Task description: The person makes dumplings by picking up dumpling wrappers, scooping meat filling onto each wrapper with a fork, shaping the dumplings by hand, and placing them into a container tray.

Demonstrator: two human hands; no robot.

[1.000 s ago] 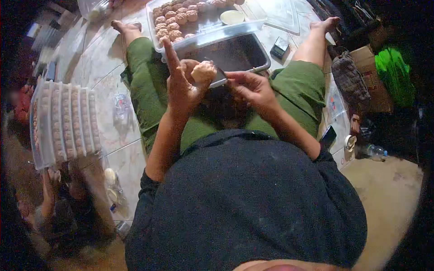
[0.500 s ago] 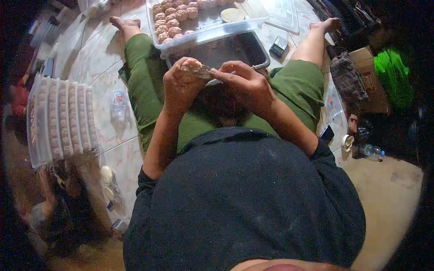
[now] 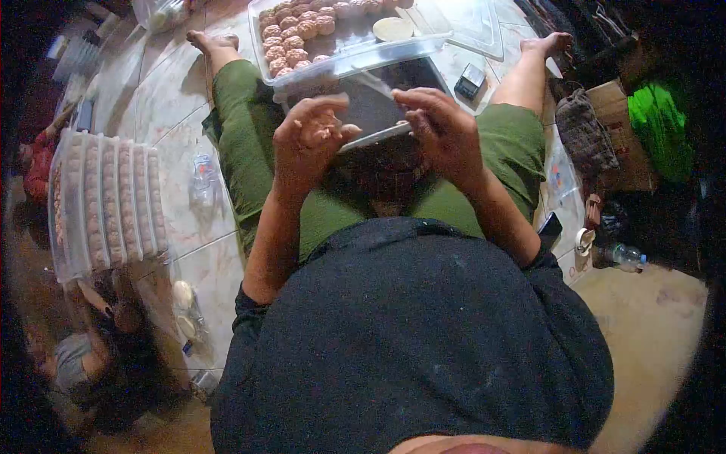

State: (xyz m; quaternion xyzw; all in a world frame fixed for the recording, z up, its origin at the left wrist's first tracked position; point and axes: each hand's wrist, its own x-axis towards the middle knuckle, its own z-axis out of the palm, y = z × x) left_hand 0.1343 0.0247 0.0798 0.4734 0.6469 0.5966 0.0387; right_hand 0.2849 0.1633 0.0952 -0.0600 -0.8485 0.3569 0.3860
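My left hand (image 3: 296,144) is cupped with its fingers and thumb curled round a soft pinkish lump (image 3: 321,130) that looks like meat or paste. To its right, my right hand (image 3: 446,132) pinches a thin, pale strip (image 3: 370,80), blurred and possibly clear plastic. Both hands are over the near edge of a dark tray (image 3: 401,94) between my legs. Just beyond it stands a clear plastic box (image 3: 363,53) with several rows of rough pinkish balls (image 3: 299,34). A round pale disc (image 3: 392,29) lies inside the box.
A stack of clear boxes (image 3: 110,204) filled with balls stands at left, people beyond it. A small scale-like device (image 3: 470,81) and a clear lid (image 3: 476,30) lie at right. Farther right are a grey cloth (image 3: 586,130), a phone (image 3: 548,227) and a bottle (image 3: 626,257).
My hands have moved apart. The right hand has shifted right, drawing the pale strip away from the lump, while the left hand keeps the lump.
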